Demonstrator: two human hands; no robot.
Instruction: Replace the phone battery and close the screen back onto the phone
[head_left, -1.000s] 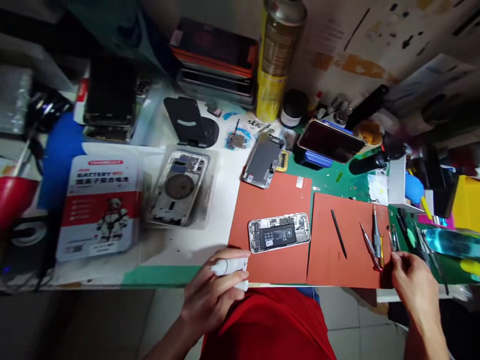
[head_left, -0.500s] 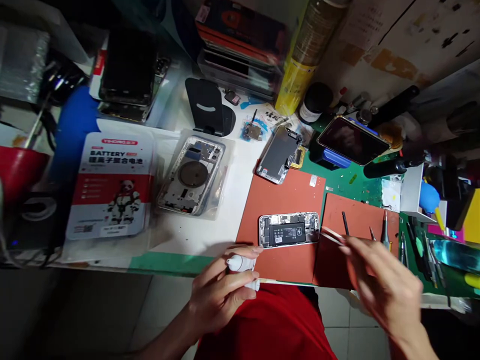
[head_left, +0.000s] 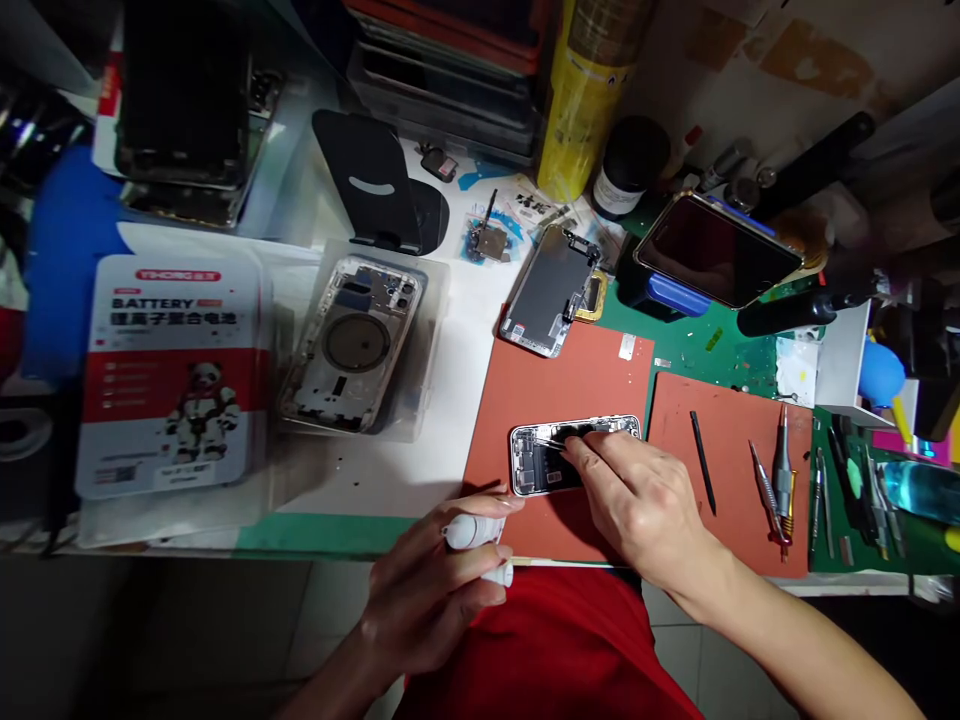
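Observation:
An opened phone [head_left: 528,468] with its inner parts and black battery showing lies on the brown-red mat. Over its right part is my right hand [head_left: 645,505], fingers closed around thin tweezers [head_left: 553,444] that point left across the phone's upper inside; whether their tips touch a part I cannot tell. Just below the phone's left end, my left hand [head_left: 416,590] grips a small white bottle [head_left: 472,531] with a nozzle. A second white piece [head_left: 500,575], perhaps a cap, shows between its lower fingers. My right hand hides much of the battery.
A detached phone screen [head_left: 551,290] lies behind the mat [head_left: 570,370]. To the left are a phone back housing [head_left: 352,345] and a battery package [head_left: 176,380]. A black stick tool [head_left: 703,462] and screwdrivers [head_left: 782,470] rest at the right. A yellow can [head_left: 574,130] stands behind.
My right hand has moved left with the tweezers, from beside the phone to over it. The left hand keeps the white bottle in nearly the same place. The camera view has shifted slightly.

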